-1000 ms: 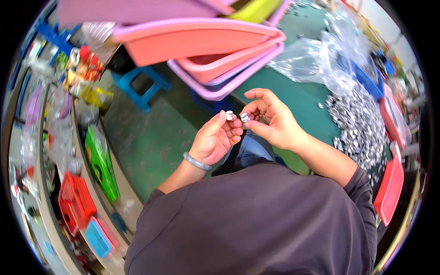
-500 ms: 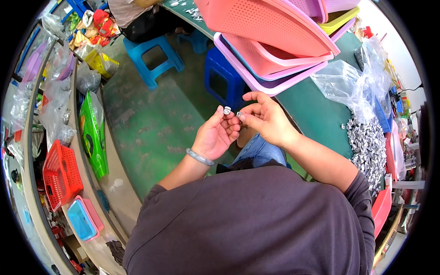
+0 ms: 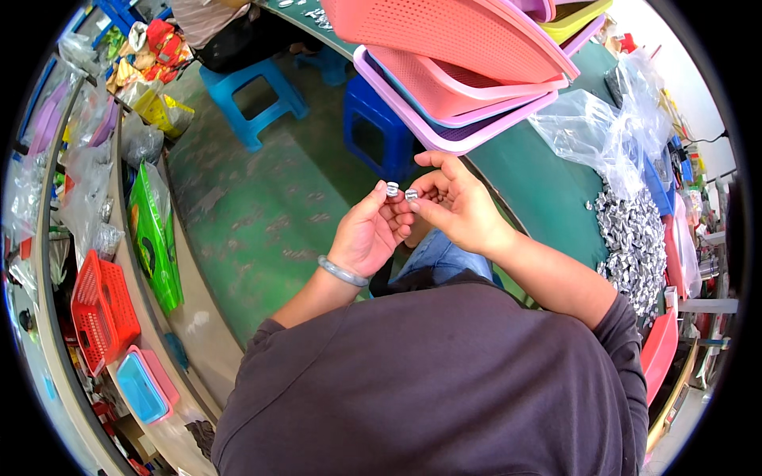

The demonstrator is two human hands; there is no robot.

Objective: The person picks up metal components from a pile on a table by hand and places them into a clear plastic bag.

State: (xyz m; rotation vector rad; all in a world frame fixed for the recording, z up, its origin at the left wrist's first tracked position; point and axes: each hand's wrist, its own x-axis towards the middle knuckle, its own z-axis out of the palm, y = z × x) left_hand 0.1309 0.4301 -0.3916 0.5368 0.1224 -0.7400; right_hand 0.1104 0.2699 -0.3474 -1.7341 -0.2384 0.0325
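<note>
The left hand [image 3: 369, 234] pinches a small silver piece [image 3: 392, 189] between thumb and fingertip, other fingers loosely curled, and beside it the right hand [image 3: 468, 210] pinches a second piece [image 3: 411, 194], its exact grip too small to tell; with so little held, either could slip and drop to the green floor [image 3: 238, 230]. Around them, left to right, stand a red basket [image 3: 123, 305], a light-blue stool [image 3: 230, 99] and stacked baskets [image 3: 444, 47] that overhang the desk [image 3: 520, 174] and hamper reaching across, while a clear plastic bag [image 3: 579, 119] lies against heaped silver parts [image 3: 631, 246].

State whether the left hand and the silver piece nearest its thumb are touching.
Touching. The head view shows the left hand holding the silver piece at its thumb tip.
</note>
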